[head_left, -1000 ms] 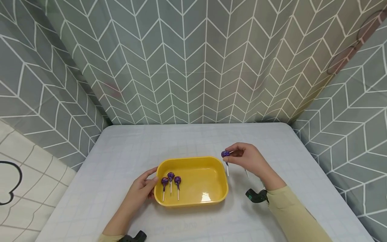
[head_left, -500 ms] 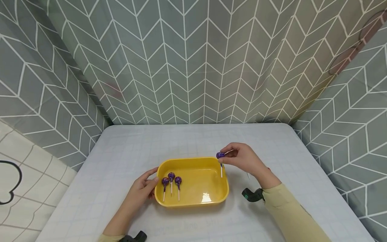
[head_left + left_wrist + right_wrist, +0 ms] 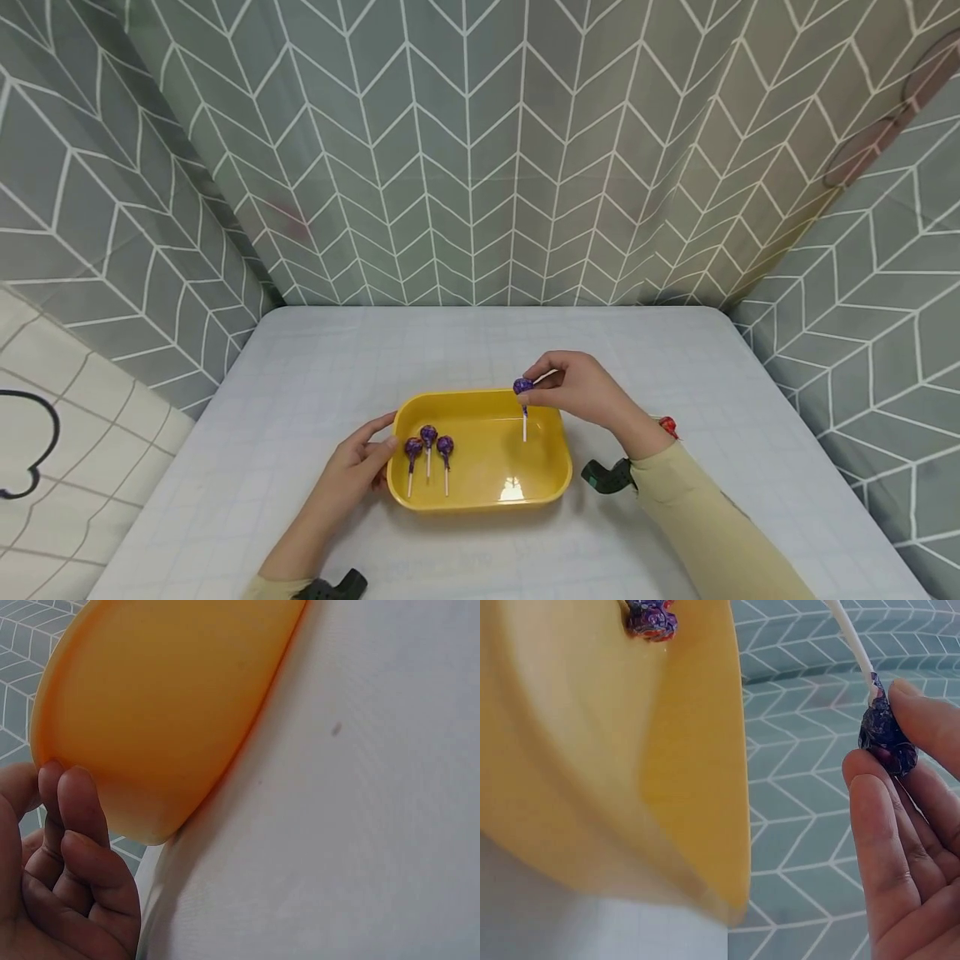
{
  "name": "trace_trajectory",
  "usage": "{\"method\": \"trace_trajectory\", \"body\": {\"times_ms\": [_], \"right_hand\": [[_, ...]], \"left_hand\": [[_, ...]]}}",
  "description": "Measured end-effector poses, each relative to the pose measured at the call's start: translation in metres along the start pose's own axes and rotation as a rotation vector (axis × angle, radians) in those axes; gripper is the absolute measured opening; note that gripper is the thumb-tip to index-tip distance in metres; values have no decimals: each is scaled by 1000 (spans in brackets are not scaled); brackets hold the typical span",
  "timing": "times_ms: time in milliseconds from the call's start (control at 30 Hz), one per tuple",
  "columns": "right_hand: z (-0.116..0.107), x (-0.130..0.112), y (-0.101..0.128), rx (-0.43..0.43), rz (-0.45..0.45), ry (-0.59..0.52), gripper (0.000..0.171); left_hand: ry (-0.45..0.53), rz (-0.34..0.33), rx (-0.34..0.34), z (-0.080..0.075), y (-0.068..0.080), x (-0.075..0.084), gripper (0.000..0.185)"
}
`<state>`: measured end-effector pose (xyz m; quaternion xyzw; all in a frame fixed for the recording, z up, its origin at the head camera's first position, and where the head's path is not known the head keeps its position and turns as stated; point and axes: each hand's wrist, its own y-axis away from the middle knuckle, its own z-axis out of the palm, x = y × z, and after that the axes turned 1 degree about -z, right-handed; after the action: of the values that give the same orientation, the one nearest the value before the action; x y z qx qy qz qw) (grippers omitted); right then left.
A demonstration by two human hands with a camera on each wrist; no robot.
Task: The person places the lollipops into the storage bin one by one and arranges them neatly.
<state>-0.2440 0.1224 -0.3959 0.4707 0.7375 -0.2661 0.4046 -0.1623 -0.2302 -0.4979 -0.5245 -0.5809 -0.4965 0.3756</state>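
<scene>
Bench: white bench (image 3: 315, 367), faint grid pattern.
Room: grey chevron curtains (image 3: 480, 150) on far, left and right sides.
Tray: yellow tray (image 3: 480, 496), near centre; three purple lollipops (image 3: 428, 437) lie at its left end.
Left hand: left hand (image 3: 352, 471), fingers straight, touching the tray's left wall.
Right hand: right hand (image 3: 581, 392) pinches a purple lollipop (image 3: 522, 387) by its head, stick hanging over the tray's right part.
Hidden: red object (image 3: 667, 427) behind the right wrist, mostly covered, unidentifiable.

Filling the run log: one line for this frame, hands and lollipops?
right hand: pinches purple lollipop over yellow tray | left hand: touches tray's left end | three lollipops lying in tray
</scene>
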Motion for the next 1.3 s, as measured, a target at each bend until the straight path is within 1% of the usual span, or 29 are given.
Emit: {"method": "trace_trajectory", "body": {"times_ms": [200, 400, 600, 800, 1067, 1300], "right_hand": [[11, -3, -9, -55, -19, -10, 31], [22, -12, -18, -94, -19, 37, 31], [28, -24, -25, -123, -65, 96, 29], [36, -30, -31, -162, -114, 122, 25], [47, -30, -38, -232, -111, 99, 23], [56, -33, -45, -269, -100, 145, 19]], "left_hand": [[-2, 2, 1, -1, 0, -1, 46], [-8, 17, -5, -1, -1, -1, 45], [-25, 24, -3, -1, 0, 0, 44], [-33, 32, -2, -1, 1, 0, 43], [-34, 37, 1, -1, 1, 0, 43], [-39, 32, -1, -1, 0, 0, 44]]}}
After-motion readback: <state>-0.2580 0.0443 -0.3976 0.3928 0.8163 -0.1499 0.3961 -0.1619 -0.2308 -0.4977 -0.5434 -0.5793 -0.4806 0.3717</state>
